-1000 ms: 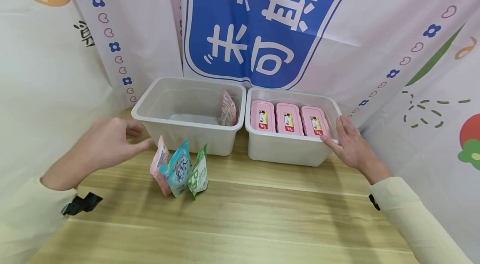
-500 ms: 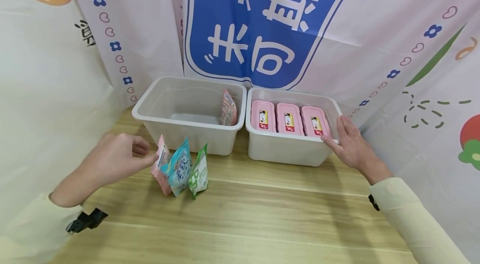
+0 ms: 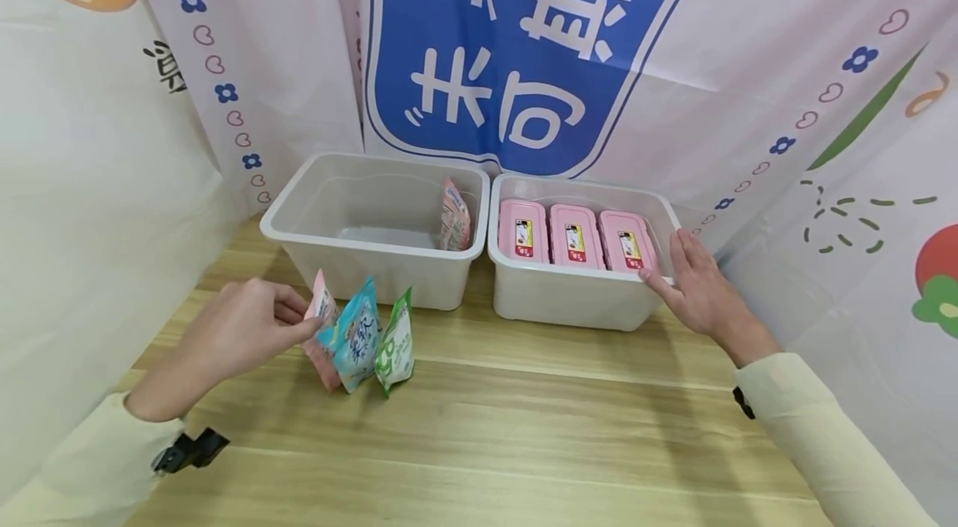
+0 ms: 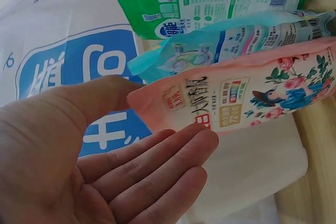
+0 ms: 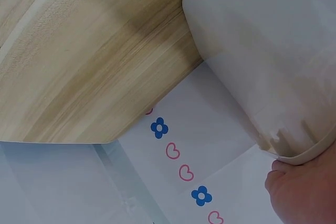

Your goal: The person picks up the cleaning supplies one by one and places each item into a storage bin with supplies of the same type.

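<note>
My left hand (image 3: 243, 332) is at the top of a pink pouch (image 4: 241, 95) standing on the table. In the left wrist view its thumb lies behind the pouch's corner and its fingers stretch out in front; no firm pinch shows. Beside that pouch stand a blue pouch (image 3: 359, 337) and a green-and-white pouch (image 3: 397, 344). My right hand (image 3: 699, 290) rests on the right corner of the right-hand bin (image 3: 569, 300), fingers straight along the side rim, thumb at the front rim. Pink lidded boxes (image 3: 576, 236) stand in a row inside it.
A matching bin (image 3: 389, 278) stands at the left, with another pink pouch (image 3: 455, 219) upright against its right wall. Behind both bins hangs a printed cloth (image 3: 629, 103), and similar cloth closes both sides. The wooden table (image 3: 509, 427) stretches out in front.
My left hand has moved right, from beside the left bin's corner to the top of the nearest pink pouch. The right hand has stayed on its bin; the pouches look unmoved.
</note>
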Available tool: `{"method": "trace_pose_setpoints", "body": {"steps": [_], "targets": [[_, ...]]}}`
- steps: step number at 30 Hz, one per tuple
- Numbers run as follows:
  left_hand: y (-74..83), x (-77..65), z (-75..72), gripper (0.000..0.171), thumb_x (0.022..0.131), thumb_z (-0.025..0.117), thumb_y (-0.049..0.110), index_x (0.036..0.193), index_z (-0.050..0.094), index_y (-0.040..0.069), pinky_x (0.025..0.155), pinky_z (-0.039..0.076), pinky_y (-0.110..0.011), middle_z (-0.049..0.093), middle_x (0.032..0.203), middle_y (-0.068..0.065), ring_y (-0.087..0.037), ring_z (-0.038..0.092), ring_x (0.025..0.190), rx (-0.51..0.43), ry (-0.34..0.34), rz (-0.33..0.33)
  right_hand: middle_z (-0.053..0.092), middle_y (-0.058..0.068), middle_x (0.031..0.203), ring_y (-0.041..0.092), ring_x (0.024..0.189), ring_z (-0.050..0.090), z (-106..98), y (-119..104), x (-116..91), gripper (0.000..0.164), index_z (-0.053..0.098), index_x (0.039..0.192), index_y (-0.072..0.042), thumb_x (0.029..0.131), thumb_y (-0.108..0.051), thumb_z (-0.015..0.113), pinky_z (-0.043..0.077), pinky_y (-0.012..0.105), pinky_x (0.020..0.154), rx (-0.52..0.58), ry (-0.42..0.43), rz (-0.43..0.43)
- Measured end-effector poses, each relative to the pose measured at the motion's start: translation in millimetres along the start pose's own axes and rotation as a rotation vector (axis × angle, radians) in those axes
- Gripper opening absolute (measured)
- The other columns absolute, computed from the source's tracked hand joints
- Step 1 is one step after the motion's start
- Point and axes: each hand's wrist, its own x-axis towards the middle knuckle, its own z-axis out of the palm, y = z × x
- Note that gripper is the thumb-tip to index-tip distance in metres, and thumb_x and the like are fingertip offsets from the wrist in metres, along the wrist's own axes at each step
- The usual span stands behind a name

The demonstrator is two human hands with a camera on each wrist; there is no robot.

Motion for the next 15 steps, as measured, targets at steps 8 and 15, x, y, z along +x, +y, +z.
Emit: {"method": "trace_pose_setpoints", "body": {"steps": [8,15], "targets": [[-0.1,4.5,7.1,0.025,0.090,0.082,0.030,0.092,0.082,0.005,0.051,0.047,-0.026,0.079,0.080,0.001,-0.010,0.063,0.062,-0.006,0.012,-0.010,-0.011,0.028,0.176,0.049,0.164,-0.004,0.3,0.4,1.0,0.101,-0.007,0.166,0.006,0.108,-0.067,0.031,0.009,0.068,0.131,0.003,0.009,-0.001],[-1.7,5.1,10.2,0.019,0.090,0.080,0.025,0.085,0.081,0.007,0.044,0.031,-0.023,0.072,0.068,0.005,-0.011,0.048,0.051,-0.014,0.029,-0.007,-0.010,0.028,0.176,0.049,0.164,-0.005,1.8,0.4,0.7,0.101,-0.007,0.166,0.006,0.108,-0.067,0.031,0.010,0.069,0.130,0.003,0.012,0.004]]}}
